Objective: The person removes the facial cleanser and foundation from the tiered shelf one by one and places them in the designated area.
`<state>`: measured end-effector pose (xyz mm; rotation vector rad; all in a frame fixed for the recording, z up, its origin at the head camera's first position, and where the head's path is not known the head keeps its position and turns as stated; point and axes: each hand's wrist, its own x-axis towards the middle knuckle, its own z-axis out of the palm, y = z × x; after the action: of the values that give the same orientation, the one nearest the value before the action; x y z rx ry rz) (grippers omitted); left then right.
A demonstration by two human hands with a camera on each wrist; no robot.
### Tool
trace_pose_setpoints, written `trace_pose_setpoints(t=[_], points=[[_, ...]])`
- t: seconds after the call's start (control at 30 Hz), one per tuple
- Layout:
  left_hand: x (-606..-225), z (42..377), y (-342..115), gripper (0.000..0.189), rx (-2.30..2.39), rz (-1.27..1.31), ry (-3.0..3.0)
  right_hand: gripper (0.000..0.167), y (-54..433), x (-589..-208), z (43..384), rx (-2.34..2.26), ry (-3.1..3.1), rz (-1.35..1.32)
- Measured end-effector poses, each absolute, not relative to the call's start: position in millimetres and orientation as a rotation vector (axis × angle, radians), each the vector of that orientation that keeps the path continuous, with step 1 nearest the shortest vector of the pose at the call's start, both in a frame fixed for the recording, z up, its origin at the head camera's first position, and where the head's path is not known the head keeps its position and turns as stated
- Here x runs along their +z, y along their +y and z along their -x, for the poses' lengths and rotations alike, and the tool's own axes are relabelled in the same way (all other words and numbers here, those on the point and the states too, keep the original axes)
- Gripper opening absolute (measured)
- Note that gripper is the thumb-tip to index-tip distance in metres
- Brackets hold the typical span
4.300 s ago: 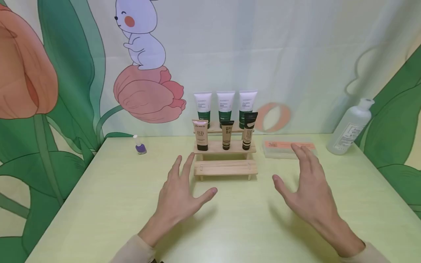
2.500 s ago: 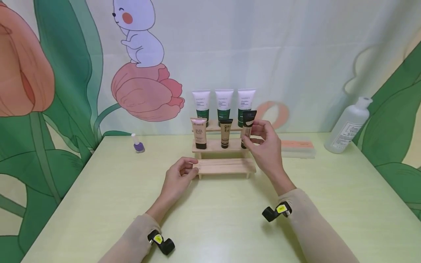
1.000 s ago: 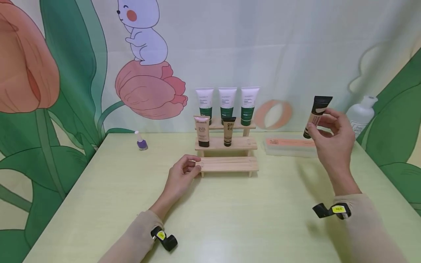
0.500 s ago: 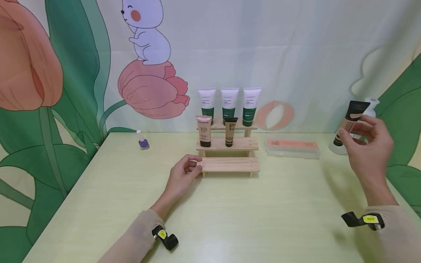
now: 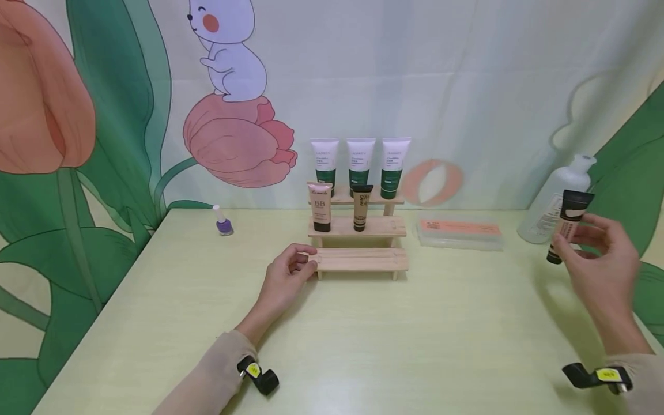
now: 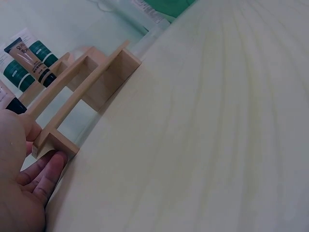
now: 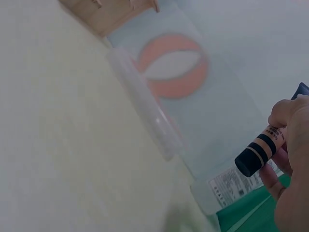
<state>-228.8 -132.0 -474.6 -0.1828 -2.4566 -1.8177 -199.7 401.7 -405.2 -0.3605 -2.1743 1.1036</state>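
Observation:
At the right side of the table, my right hand (image 5: 604,268) pinches a small cosmetic tube (image 5: 567,227) with a black top, beige body and black cap. The tube leans slightly, cap down, above the table in front of a clear bottle (image 5: 555,199). In the right wrist view its banded black cap (image 7: 251,159) points down and left. My left hand (image 5: 285,276) grips the left end of the lowest step of a three-step wooden stand (image 5: 361,259). The left wrist view has the fingers (image 6: 46,179) curled under that step's end (image 6: 55,140).
Three white-and-green tubes (image 5: 359,164) stand on the top step. A pink BB cream tube (image 5: 320,207) and a small gold tube (image 5: 360,208) occupy the middle one. A flat plastic case (image 5: 460,233) lies right of the stand; purple nail polish (image 5: 223,222) stands left.
My right hand has taken the black-topped tube off the middle step, carried it right and lowered it by the bottle. My left hand has moved onto the stand's lowest step and stayed there.

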Motion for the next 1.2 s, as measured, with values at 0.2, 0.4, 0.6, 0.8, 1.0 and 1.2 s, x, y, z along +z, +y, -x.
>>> trace_pose_setpoints(t=[0.2,0.4,0.6,0.8,1.0,1.2], points=[[-475.3,228.3,-131.6,0.022,-1.824,0.199,-2.443,0.059,415.3,-425.3,189.5,1.091,-2.215,0.398],[-475.7,229.7,-129.8,0.022,-1.792,0.222,-2.469,0.061,426.3,-449.2,178.7,1.058,-2.303,0.467],[-474.5,227.9,-132.8,0.022,-1.798,0.212,-2.454,0.060,428.0,-463.0,180.8,0.986,-2.371,0.427],[-473.0,227.8,-133.5,0.021,-1.805,0.199,-2.456,0.056,431.5,-468.4,182.0,0.939,-2.420,0.407],[-472.7,226.7,-133.4,0.021,-1.801,0.194,-2.467,0.051,436.4,-474.5,179.9,0.893,-2.472,0.345],[-471.9,226.9,-132.7,0.020,-1.804,0.185,-2.463,0.050,438.6,-477.2,180.3,0.867,-2.505,0.324]])
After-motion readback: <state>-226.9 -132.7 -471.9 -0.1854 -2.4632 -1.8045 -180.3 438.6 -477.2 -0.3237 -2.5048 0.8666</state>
